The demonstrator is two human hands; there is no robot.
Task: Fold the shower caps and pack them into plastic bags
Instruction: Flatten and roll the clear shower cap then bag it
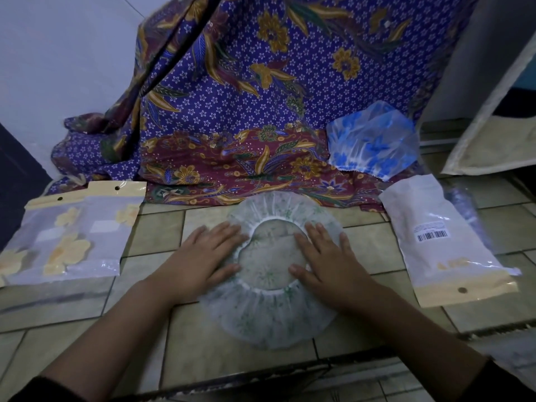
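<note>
- Left hand: grip released, fingers straight, pressing the shower cap at its left side.
- Right hand: grip released, flat on the cap's right side; both hands are equally near.
- Shower cap: round, no long axis, spread on the desk, opening upward.
- Left of cap: flowered bags.
- Right of cap: white bag.
- Beyond cap, right: blue cap.

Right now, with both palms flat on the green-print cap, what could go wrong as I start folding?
1. The left hand and right hand only press the green-print shower cap flat; its gathered elastic rim may spring back once a palm lifts.
2. The cap's near edge lies close to the tiled counter's front edge, so a pull toward you might drag it off.
</note>
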